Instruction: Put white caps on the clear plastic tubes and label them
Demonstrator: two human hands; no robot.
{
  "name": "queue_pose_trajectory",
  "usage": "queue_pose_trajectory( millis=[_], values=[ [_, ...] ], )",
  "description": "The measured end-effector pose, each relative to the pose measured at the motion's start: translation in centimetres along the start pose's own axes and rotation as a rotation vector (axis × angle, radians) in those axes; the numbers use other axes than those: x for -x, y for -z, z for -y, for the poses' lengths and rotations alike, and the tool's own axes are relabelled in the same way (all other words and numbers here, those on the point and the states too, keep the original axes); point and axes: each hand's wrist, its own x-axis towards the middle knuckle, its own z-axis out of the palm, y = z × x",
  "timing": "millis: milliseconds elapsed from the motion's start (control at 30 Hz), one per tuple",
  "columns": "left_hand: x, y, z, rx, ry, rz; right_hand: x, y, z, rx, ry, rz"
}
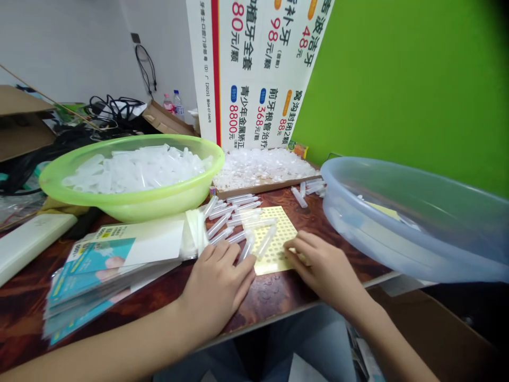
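A yellow sheet of small round dots (278,228), which look like stickers, lies flat on the table between my hands. My left hand (218,278) is curled at its left side, with a clear plastic tube (247,245) rising between thumb and forefinger. My right hand (320,262) is closed at the sheet's right edge, its fingertips pinching there; part of the grip is hidden. Another clear tube (266,241) lies across the sheet. Several more loose tubes (218,225) are scattered just beyond my left hand.
A green basin (175,199) full of clear tubes stands back left, and a bluish basin (358,233) at right. Behind is a cardboard tray (262,188) heaped with small translucent pieces. Printed packets (103,265) fan out at left. The table edge (278,318) runs close to me.
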Motion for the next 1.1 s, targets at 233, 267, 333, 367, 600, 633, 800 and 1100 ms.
queue_pose_trajectory(
  millis=[233, 267, 333, 367, 600, 633, 800, 1100],
  values=[
    [0.2, -0.3, 0.2, 0.216, -0.131, -0.01, -0.2, 0.2, 2.0, -0.169, 0.092, 0.184],
    [0.2, -0.3, 0.3, 0.246, -0.156, -0.034, -0.3, 0.2, 2.0, -0.17, 0.095, 0.203],
    [0.2, -0.5, 0.4, 0.3, -0.2, -0.104, -0.5, 0.2, 1.9, -0.183, 0.103, 0.234],
    [0.2, -0.5, 0.5, 0.333, -0.212, -0.149, -0.6, 0.2, 1.9, -0.196, 0.105, 0.244],
    [0.5, -0.3, 0.1, 0.622, -0.294, -0.462, -1.8, 0.5, 2.1, -0.268, 0.057, 0.312],
    [0.5, -0.2, 0.1, 0.667, -0.263, -0.478, -2.0, 0.6, 2.1, -0.268, 0.052, 0.325],
    [0.2, -0.4, 0.4, 0.993, -0.035, -0.392, -2.2, 1.0, 1.9, -0.299, 0.054, 0.341],
    [-0.4, -1.0, 0.8, 1.131, 0.23, -0.252, 0.0, -0.2, 1.8, -0.352, 0.062, 0.216]
  ],
)
